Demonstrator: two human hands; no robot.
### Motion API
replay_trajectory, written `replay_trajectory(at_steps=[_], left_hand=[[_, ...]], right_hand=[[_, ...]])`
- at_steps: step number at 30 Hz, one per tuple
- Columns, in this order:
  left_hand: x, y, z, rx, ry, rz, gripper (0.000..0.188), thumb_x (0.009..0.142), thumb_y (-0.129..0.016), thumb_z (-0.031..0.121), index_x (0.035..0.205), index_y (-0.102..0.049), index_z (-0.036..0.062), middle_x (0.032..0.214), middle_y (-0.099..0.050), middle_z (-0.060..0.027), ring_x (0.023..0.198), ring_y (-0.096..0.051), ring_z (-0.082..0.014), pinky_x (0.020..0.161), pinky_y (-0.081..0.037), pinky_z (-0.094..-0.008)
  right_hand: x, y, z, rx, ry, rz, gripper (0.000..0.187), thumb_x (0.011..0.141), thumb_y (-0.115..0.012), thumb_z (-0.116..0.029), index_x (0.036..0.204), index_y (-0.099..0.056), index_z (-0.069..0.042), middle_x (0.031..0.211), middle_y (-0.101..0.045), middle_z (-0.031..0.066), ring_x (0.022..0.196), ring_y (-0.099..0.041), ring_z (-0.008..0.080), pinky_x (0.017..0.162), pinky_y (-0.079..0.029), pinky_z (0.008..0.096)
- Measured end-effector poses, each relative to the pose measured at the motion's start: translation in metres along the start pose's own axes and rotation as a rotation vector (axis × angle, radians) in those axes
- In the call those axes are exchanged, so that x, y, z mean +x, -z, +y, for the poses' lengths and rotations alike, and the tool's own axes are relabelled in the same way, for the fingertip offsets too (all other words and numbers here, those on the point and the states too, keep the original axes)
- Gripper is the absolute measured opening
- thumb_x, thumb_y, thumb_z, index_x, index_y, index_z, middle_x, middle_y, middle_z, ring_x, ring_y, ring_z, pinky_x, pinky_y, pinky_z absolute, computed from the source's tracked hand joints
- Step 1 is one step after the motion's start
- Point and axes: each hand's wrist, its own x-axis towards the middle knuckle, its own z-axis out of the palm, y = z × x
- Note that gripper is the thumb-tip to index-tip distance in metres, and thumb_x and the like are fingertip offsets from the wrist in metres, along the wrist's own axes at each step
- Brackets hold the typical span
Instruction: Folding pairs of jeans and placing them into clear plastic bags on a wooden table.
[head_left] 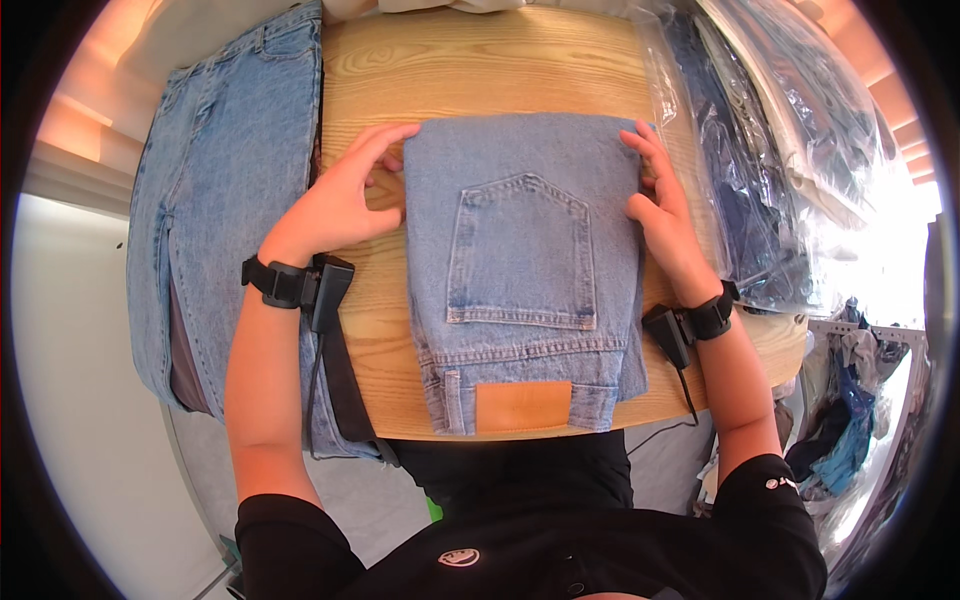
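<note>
Left hand (340, 200) at ten o'clock, right hand (664, 205) at two, both unclenched: even touch best keeps folded jeans (524, 255) square.

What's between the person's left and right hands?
Folded blue denim jeans lie between the left hand and right hand, on the pale wooden tabletop, in the head view.

Bright, sharp scene, with glare on plastic wrapping (757, 165).
</note>
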Motion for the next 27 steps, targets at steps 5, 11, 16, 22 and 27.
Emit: replay_trajectory(at_steps=[5, 11, 16, 22, 27], left_hand=[[-0.001, 0.003, 0.002, -0.005, 0.030, -0.032, 0.073, 0.069, -0.067, 0.002, 0.136, -0.038, 0.0128, 0.125, -0.044, -0.0047, 0.104, -0.048, -0.0182, 0.089, -0.039, -0.0291], [0.001, -0.003, 0.000, -0.008, 0.072, -0.028, 0.077, 0.068, -0.068, 0.002, 0.138, -0.036, 0.0117, 0.127, -0.043, -0.0070, 0.106, -0.047, -0.0202, 0.093, -0.039, -0.0305], [-0.006, 0.005, 0.005, 0.033, -0.028, -0.124, 0.099, 0.060, -0.078, 0.009, 0.143, -0.024, 0.0090, 0.140, -0.033, -0.0122, 0.121, -0.039, -0.0250, 0.103, -0.032, -0.0317], [-0.011, 0.005, 0.011, 0.153, 0.021, -0.236, 0.129, 0.047, -0.087, 0.015, 0.146, -0.006, 0.0076, 0.150, -0.011, -0.0194, 0.140, -0.010, -0.0303, 0.113, -0.016, -0.0376], [-0.012, 0.006, 0.010, 0.166, 0.023, -0.260, 0.136, 0.041, -0.091, 0.021, 0.146, -0.004, 0.0084, 0.150, -0.010, -0.0202, 0.140, -0.011, -0.0312, 0.113, -0.017, -0.0374]], right_hand=[[0.001, -0.003, 0.002, -0.006, 0.006, 0.000, 0.060, 0.070, -0.047, 0.000, 0.129, -0.045, -0.012, 0.148, -0.024, 0.0107, 0.137, -0.022, 0.0250, 0.103, -0.027, 0.0374], [0.001, -0.003, 0.004, 0.031, 0.021, 0.009, 0.059, 0.070, -0.047, 0.001, 0.127, -0.047, -0.010, 0.148, -0.025, 0.0109, 0.137, -0.023, 0.0244, 0.101, -0.029, 0.0346], [0.002, -0.002, 0.002, 0.013, 0.026, 0.008, 0.059, 0.069, -0.046, 0.001, 0.127, -0.047, -0.009, 0.148, -0.025, 0.0109, 0.136, -0.024, 0.0233, 0.101, -0.029, 0.0333], [0.003, -0.002, 0.005, 0.007, 0.052, 0.002, 0.060, 0.068, -0.045, 0.002, 0.127, -0.047, -0.009, 0.148, -0.025, 0.0106, 0.135, -0.025, 0.0228, 0.100, -0.030, 0.0330], [0.002, -0.002, 0.005, 0.021, 0.047, 0.002, 0.060, 0.068, -0.045, 0.002, 0.127, -0.047, -0.009, 0.149, -0.025, 0.0104, 0.135, -0.026, 0.0227, 0.100, -0.030, 0.0328]])
